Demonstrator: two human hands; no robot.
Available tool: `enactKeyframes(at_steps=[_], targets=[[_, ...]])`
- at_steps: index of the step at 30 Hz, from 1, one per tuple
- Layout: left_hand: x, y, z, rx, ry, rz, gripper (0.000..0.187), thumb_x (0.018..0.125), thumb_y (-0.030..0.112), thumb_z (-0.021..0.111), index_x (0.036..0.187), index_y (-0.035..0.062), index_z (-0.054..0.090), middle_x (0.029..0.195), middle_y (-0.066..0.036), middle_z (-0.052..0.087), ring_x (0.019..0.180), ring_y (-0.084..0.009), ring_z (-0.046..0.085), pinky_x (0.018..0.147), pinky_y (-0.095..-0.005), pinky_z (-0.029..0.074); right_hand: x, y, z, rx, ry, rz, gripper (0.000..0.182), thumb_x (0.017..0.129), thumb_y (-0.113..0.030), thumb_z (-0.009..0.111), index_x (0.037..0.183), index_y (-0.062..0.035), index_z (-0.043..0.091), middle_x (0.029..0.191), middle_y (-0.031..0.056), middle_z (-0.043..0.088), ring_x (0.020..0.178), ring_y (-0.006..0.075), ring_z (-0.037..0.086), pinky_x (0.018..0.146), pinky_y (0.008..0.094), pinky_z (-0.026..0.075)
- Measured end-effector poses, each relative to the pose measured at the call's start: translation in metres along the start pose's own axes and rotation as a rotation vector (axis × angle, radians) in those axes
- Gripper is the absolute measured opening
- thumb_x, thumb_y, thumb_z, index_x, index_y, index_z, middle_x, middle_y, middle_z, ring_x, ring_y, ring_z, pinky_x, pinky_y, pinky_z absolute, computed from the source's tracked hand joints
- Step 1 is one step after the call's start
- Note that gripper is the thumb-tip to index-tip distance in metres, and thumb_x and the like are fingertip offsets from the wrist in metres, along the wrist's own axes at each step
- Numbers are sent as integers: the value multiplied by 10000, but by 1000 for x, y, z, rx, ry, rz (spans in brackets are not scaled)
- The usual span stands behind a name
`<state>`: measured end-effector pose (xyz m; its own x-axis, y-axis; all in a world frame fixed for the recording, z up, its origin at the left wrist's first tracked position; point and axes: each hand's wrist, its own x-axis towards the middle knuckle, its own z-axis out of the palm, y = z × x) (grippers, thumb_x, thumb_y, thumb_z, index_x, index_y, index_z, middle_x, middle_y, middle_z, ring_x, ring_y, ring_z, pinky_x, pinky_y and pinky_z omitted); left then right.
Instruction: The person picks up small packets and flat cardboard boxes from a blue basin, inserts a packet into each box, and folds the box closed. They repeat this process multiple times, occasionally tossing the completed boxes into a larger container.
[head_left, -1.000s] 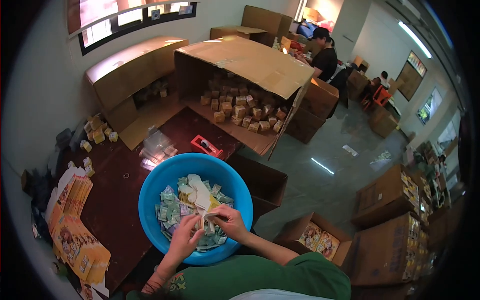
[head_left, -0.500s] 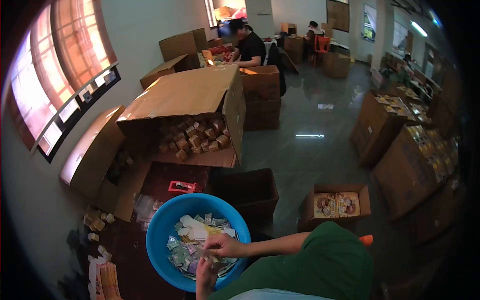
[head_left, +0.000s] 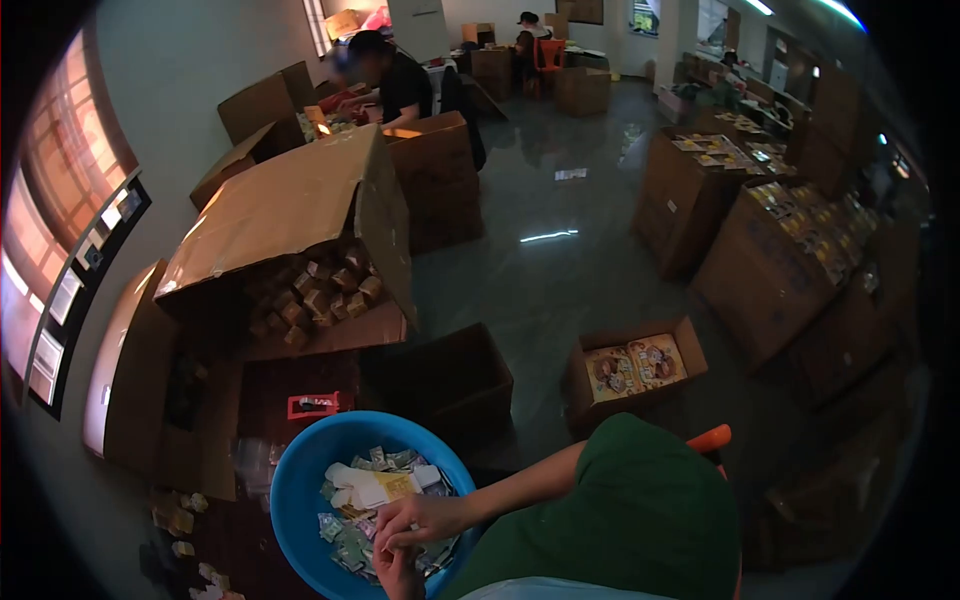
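A round blue basin (head_left: 287, 500) stands in front of me, holding many small flat packets (head_left: 350, 548). White and yellow pieces of paper or card (head_left: 383, 489) lie on top of them. Over the basin my right hand (head_left: 425, 517) reaches in from the right, its fingers bent and pressed together. Just below it is my left hand (head_left: 398, 570), fingers closed, its fingertips meeting those of the right. Whatever lies between them is hidden by the fingers.
A red tape dispenser (head_left: 318, 405) lies on the dark red table behind the basin. Beyond it, a big carton (head_left: 270, 200) on its side holds small wrapped blocks (head_left: 320, 295). An open carton (head_left: 640, 400) with printed packs stands right. A person (head_left: 400, 85) sits farther back.
The view has swung right and slightly down, so the room sits farther left and higher in it. My hands stay together over the basin; the greyish item seen between them earlier no longer shows.
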<state>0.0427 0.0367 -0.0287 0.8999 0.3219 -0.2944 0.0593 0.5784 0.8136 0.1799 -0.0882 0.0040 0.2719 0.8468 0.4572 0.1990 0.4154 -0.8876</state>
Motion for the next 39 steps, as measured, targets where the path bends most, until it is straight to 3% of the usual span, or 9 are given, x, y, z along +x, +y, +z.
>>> enactKeyframes(at_steps=[3, 10, 12, 17, 19, 23, 29, 31, 39], targets=[[8, 2, 6, 19, 16, 13, 369, 978, 128, 580, 1329, 83, 477, 1216, -59, 584, 1037, -188, 618, 812, -381, 566, -1, 0, 8, -6, -23, -22, 273, 981, -247, 607, 1114, -40, 726, 1035, 105, 632, 933, 207, 611, 799, 314, 509], [22, 4, 35, 105, -15, 16, 414, 979, 146, 592, 1363, 79, 453, 1233, -57, 580, 1042, -179, 615, 807, -354, 554, -25, 9, 17, -146, 66, -34, 251, 914, -140, 665, 1144, -44, 692, 1126, 146, 601, 1055, 307, 611, 890, 379, 497], [25, 2, 42, 119, -38, 15, 427, 979, 152, 595, 1373, 78, 446, 1238, -56, 579, 1044, -176, 614, 806, -347, 551, -27, 19, 23, -200, 119, -174, 207, 961, -210, 613, 1043, -28, 667, 1092, 131, 593, 1010, 276, 604, 826, 375, 497], [28, 6, 45, 118, -80, 29, 461, 979, 164, 604, 1397, 76, 429, 1250, -54, 576, 1047, -170, 612, 802, -328, 542, -24, 24, 37, -256, 168, -249, 225, 982, -240, 592, 1051, -43, 676, 1080, 125, 589, 997, 272, 600, 807, 368, 500], [24, 9, 37, 90, -80, 45, 475, 979, 170, 607, 1406, 75, 422, 1255, -54, 574, 1049, -167, 611, 801, -320, 539, -21, 21, 38, -210, 164, -117, 208, 924, -140, 656, 1108, -57, 708, 1157, 149, 610, 1083, 310, 607, 902, 390, 493], [0, 13, 12, -8, -57, 103, 502, 980, 180, 614, 1426, 73, 409, 1264, -53, 572, 1051, -162, 610, 798, -305, 532, -8, 6, 35, -236, 121, -41, 261, 976, -217, 612, 1178, -83, 707, 1194, 128, 606, 1132, 299, 579, 960, 395, 472], [-42, 16, -22, -140, -61, 189, 533, 999, 233, 598, 1456, 64, 382, 1275, -46, 567, 1066, -153, 603, 859, -298, 529, 19, 11, 34, -446, 19, -177, 276, 948, -217, 639, 1203, -127, 693, 1209, 128, 586, 1110, 298, 588, 953, 402, 490], [-43, 31, -3, -61, 68, 171, 576, 957, 243, 654, 1449, 70, 408, 1193, -11, 585, 955, -92, 586, 742, -231, 488, 25, -2, 30, -435, 46, -108, 266, 929, -209, 652, 1180, -137, 701, 1154, 121, 625, 1061, 309, 610, 915, 409, 503], [-31, 36, 9, -30, 85, 135, 614, 901, 176, 721, 1436, 61, 442, 1170, -10, 586, 905, -76, 581, 709, -220, 512, 21, -3, 12, -402, 65, -45, 333, 845, -74, 728, 1176, -99, 710, 1166, 98, 641, 1055, 291, 604, 901, 383, 495]])
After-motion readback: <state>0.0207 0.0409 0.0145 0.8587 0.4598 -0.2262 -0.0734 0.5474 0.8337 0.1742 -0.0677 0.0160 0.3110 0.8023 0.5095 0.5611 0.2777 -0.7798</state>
